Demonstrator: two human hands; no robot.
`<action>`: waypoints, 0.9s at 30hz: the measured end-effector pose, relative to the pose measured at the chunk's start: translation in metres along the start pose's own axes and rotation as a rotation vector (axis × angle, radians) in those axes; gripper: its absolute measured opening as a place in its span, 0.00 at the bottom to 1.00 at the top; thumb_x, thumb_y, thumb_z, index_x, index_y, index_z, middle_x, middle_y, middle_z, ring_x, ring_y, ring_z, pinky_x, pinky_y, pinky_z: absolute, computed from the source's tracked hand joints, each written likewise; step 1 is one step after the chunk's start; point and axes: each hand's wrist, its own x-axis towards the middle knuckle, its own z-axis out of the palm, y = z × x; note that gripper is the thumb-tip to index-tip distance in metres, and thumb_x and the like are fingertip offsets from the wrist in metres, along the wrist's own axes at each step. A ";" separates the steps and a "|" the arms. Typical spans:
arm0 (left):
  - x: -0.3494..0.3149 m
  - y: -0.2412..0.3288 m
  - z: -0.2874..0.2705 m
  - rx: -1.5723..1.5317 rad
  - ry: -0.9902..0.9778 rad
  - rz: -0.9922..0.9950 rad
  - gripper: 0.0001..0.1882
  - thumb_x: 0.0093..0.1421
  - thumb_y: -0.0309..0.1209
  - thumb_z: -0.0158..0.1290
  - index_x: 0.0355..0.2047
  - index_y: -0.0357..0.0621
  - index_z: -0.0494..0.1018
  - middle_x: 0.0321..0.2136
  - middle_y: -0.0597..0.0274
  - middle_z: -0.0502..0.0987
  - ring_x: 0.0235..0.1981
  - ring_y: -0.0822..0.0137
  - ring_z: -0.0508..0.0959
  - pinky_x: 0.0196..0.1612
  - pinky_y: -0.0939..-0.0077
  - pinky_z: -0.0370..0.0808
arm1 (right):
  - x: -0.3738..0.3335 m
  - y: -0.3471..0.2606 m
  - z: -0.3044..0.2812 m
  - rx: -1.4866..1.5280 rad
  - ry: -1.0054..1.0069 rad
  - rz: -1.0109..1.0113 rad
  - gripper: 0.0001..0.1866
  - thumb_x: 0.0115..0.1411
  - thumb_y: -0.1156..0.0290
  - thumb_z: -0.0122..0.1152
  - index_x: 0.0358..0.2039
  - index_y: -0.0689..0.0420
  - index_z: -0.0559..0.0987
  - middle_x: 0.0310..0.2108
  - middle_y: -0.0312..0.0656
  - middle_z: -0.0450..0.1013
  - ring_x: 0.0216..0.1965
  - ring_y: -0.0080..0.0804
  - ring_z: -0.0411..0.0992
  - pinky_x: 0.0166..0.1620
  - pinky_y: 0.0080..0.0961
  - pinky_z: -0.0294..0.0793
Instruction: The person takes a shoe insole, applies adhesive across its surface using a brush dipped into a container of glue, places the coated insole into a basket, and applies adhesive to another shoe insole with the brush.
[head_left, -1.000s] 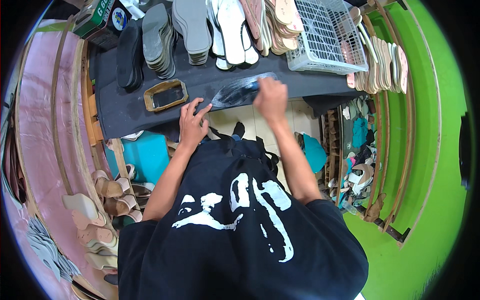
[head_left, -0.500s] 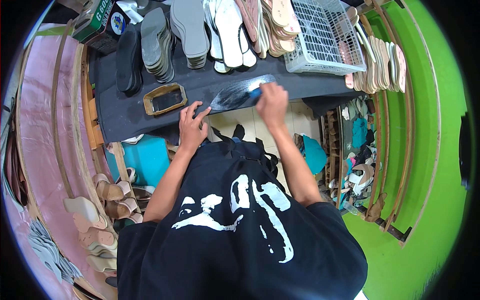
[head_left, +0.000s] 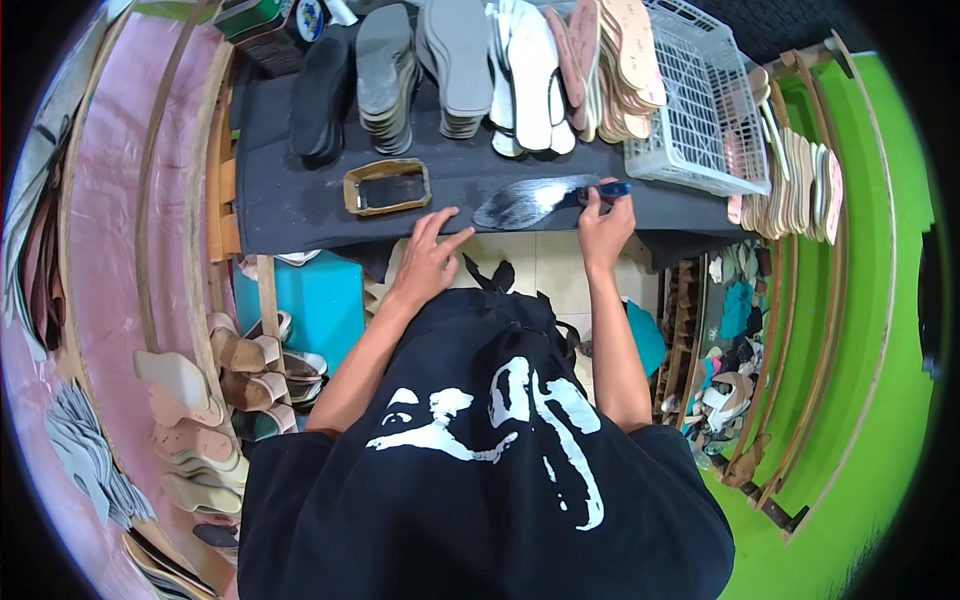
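A black insole (head_left: 515, 206) lies flat along the near edge of the dark-covered table, its upper face streaked with a shiny wet coat. My right hand (head_left: 607, 232) is closed around a blue-handled brush (head_left: 617, 188), whose bristles meet the insole's right end. At the other end, my left hand (head_left: 428, 262) has its fingers spread; one fingertip is at the insole's left tip, and whether it presses on it I cannot tell. Beyond that hand stands a small brown-rimmed tray (head_left: 424, 188) with dark contents.
Behind the insole stand stacks of black insoles (head_left: 320, 110), grey insoles (head_left: 460, 60), white insoles (head_left: 530, 75) and beige insoles (head_left: 628, 50). A white plastic crate (head_left: 690, 165) sits at the right. Shoe racks flank the table, with a green wall (head_left: 860, 300) at right.
My right hand has drawn the brush rightward along the insole to its right end. My left hand stays by the left tip. The whole view has shifted, so the table appears further right.
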 end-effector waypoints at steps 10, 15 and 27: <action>-0.004 -0.003 -0.084 0.043 0.470 -0.108 0.17 0.50 0.21 0.67 0.42 0.41 0.83 0.44 0.56 0.82 0.47 0.51 0.80 0.52 0.59 0.76 | -0.054 -0.125 0.075 0.539 -0.298 0.003 0.10 0.62 0.77 0.74 0.42 0.61 0.83 0.35 0.46 0.84 0.33 0.34 0.84 0.38 0.28 0.81; 0.006 -0.027 -0.102 0.167 0.421 -0.324 0.38 0.56 0.32 0.72 0.66 0.43 0.74 0.60 0.47 0.76 0.62 0.45 0.72 0.66 0.53 0.70 | -0.032 -0.169 0.101 0.505 -0.465 0.092 0.15 0.58 0.73 0.80 0.42 0.61 0.84 0.29 0.43 0.84 0.28 0.31 0.81 0.35 0.29 0.79; 0.004 -0.004 -0.130 0.354 0.073 -0.587 0.25 0.56 0.39 0.73 0.51 0.38 0.84 0.47 0.48 0.83 0.50 0.45 0.81 0.55 0.55 0.77 | -0.039 -0.140 0.112 0.775 -0.550 0.254 0.28 0.60 0.75 0.80 0.59 0.61 0.79 0.47 0.43 0.84 0.36 0.18 0.79 0.38 0.19 0.79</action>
